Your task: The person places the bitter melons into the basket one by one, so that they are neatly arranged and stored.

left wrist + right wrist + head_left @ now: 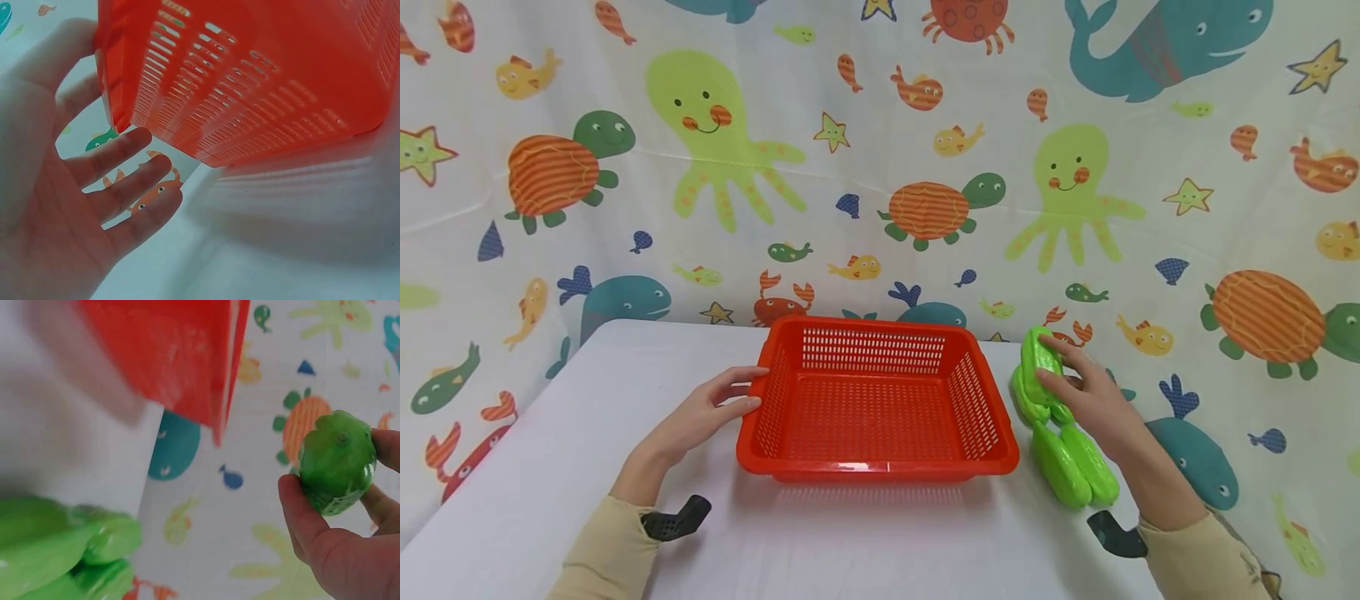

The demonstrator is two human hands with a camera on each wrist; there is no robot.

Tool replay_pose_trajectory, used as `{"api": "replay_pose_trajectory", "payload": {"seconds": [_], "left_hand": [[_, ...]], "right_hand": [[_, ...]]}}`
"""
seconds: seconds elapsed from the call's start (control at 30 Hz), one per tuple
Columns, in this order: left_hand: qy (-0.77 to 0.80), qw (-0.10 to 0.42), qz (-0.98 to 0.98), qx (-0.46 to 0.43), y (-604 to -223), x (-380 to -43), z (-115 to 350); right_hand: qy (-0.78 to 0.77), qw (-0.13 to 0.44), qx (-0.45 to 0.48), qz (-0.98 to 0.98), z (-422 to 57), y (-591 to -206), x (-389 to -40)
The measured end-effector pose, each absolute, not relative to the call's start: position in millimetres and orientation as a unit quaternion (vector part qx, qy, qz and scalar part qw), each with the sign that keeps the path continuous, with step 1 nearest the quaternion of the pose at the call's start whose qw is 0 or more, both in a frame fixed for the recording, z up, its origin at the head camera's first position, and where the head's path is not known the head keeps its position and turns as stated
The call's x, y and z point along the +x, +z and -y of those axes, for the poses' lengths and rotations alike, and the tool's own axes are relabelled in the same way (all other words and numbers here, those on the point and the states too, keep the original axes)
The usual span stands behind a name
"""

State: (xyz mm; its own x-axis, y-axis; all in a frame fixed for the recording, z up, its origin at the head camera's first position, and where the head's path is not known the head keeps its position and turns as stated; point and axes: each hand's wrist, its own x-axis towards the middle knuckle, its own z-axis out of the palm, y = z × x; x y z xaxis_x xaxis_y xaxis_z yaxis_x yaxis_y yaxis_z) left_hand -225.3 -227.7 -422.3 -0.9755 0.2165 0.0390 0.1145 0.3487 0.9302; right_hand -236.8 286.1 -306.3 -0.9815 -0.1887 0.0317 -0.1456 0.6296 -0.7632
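- A green piece (pixel 1035 357) is pinched by the right hand's (pixel 1093 398) fingers near the desk's (pixel 850 542) far right corner, long axis toward the far edge, basket (pixel 872 465) to its left.
- Other pieces (pixel 1060 468) are grouped near the right edge.
- The basket's left rim is touched by the left hand's (pixel 696 418) spread fingers.

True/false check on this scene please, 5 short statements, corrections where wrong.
1. The right hand holds a green item. True.
2. The basket is blue. False: it is red.
3. The left hand is at the basket's left side. True.
4. The other green items lie inside the basket. False: they lie on the table, to the basket's right in the head view.
5. The left hand also holds a green item. False: its fingers are at the basket's rim, with no green item in them.
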Motion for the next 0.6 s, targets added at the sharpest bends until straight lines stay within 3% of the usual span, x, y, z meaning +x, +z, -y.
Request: {"api": "replay_pose_trajectory", "payload": {"seconds": [0.6], "left_hand": [[0.561,0.045,-0.821,0.100,-423,-225,229]], "right_hand": [[-0.450,0.039,-0.183,-0.873,-186,-297,-251]]}}
